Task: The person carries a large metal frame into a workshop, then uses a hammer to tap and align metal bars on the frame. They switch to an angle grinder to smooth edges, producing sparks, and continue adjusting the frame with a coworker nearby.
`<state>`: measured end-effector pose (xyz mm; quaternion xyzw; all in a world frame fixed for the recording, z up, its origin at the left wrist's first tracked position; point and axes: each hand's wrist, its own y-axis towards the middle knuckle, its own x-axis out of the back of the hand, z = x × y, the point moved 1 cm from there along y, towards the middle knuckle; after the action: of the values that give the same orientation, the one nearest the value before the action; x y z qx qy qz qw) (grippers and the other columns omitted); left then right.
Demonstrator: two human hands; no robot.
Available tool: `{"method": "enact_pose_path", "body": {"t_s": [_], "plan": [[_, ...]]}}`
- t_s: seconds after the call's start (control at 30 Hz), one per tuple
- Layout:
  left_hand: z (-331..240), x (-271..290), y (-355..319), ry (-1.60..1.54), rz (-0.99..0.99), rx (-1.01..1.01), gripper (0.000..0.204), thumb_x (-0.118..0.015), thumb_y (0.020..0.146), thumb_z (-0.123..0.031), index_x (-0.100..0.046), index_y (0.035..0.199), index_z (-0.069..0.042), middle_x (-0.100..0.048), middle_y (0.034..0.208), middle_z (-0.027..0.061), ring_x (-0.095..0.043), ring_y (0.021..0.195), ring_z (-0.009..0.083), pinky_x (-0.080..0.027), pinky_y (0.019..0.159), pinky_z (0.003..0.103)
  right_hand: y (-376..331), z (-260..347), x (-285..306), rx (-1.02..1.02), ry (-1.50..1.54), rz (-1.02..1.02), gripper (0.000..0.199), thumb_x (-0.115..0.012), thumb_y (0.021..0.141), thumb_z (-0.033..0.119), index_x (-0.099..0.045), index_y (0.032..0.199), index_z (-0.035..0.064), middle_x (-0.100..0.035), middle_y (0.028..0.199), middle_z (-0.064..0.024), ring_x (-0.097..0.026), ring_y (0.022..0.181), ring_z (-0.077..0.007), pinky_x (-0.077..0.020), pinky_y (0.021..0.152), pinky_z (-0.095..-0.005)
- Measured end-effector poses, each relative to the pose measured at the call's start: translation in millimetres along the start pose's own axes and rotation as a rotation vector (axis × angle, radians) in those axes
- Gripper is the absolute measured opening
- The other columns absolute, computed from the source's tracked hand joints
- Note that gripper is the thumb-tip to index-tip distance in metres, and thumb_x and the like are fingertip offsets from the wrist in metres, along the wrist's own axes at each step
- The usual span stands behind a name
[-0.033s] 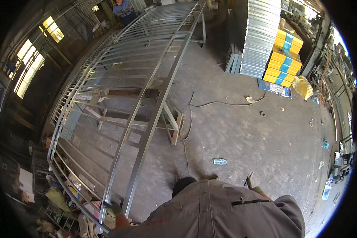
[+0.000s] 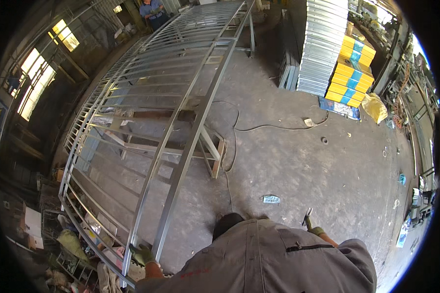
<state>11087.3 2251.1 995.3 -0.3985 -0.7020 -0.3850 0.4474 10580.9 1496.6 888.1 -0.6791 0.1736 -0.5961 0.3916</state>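
Note:
A long silvery metal frame [image 2: 185, 161] with many crossbars stretches from the lower left to the far top. My left hand [image 2: 143, 255], in a greenish work glove, grips the near end of its inner rail; the fingertips are partly hidden. My right hand [image 2: 316, 230], also gloved, is closed round a hammer [image 2: 308, 216] to the right of my body, over the floor. The hammer's head points up and away from me, and most of its handle is hidden by the hand.
A trestle [image 2: 211, 146] supports the frame. A cable [image 2: 236, 146] snakes across the floor near a blue face mask [image 2: 271, 198]. Farther right stand stacked yellow boxes [image 2: 348, 83] beside a pile of metal profiles [image 2: 321, 49]. Another person [image 2: 152, 13] stands at the far left.
My left hand has shifted slightly up along the rail and shows more fully. My right hand has risen a little with the hammer, whose head has turned somewhat.

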Motion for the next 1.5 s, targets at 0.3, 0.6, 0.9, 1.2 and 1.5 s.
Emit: {"method": "enact_pose_path", "body": {"t_s": [0.3, 0.6, 0.9, 1.2, 1.5], "plan": [[-540.0, -167.4, 75.5, -0.521, 0.050, -0.688, 0.055, -0.064, 0.106, -0.012, -0.052, 0.157, 0.008, -0.050, 0.163, 0.0328, -0.045, 0.156, 0.0502, -0.038, 0.130, 0.056, 247.8, 187.5, 287.8, -0.105, 0.646, 0.076, 0.032, -0.071, 0.104, 0.027, -0.078, 0.103, -0.0050, -0.080, 0.088, -0.0179, -0.080, 0.072, -0.0327, -0.0628, 0.067, -0.0489], [-1143.9, -312.5, 245.0, -0.376, 0.185, -1.216, 0.058, -0.076, 0.093, -0.016, -0.062, 0.148, 0.001, -0.060, 0.155, 0.0281, -0.057, 0.142, 0.0509, -0.047, 0.120, 0.058, 419.5, 317.3, 534.4, 0.016, 0.311, 0.047, 0.036, -0.074, 0.098, 0.043, -0.079, 0.112, 0.0106, -0.084, 0.104, -0.0194, -0.081, 0.098, -0.0393, -0.0635, 0.081, -0.0509], [-1504.9, -481.4, 321.6, -0.402, 0.180, -1.100, 0.064, -0.074, 0.095, -0.020, -0.058, 0.153, 0.002, -0.057, 0.159, 0.0288, -0.054, 0.148, 0.0491, -0.045, 0.124, 0.056, 755.1, 363.9, 664.7, 0.178, -0.083, 0.120, 0.028, -0.069, 0.102, 0.036, -0.076, 0.108, 0.0096, -0.080, 0.094, -0.0251, -0.079, 0.091, -0.0450, -0.0620, 0.077, -0.0572], [-1713.8, -546.0, 344.5, -0.391, 0.322, -0.878, 0.046, -0.065, 0.108, -0.017, -0.063, 0.149, 0.003, -0.057, 0.160, 0.0281, -0.056, 0.148, 0.0457, -0.045, 0.125, 0.052, 1049.6, 515.1, 1086.1, -0.151, 0.565, 0.304, 0.032, -0.068, 0.110, 0.035, -0.072, 0.099, 0.0054, -0.076, 0.076, -0.0194, -0.077, 0.065, -0.0380, -0.0590, 0.059, -0.0597], [-2013.6, -665.2, 484.3, -0.457, 0.326, -0.887, 0.039, -0.066, 0.110, -0.016, -0.067, 0.146, 0.000, -0.063, 0.156, 0.0235, -0.057, 0.148, 0.0411, -0.044, 0.125, 0.052, 1262.4, 816.1, 1420.4, -0.029, 1.199, 0.168, 0.042, -0.065, 0.108, 0.047, -0.071, 0.113, 0.0057, -0.073, 0.077, -0.0138, -0.067, 0.056, -0.0266, -0.0545, 0.052, -0.0429]]}}
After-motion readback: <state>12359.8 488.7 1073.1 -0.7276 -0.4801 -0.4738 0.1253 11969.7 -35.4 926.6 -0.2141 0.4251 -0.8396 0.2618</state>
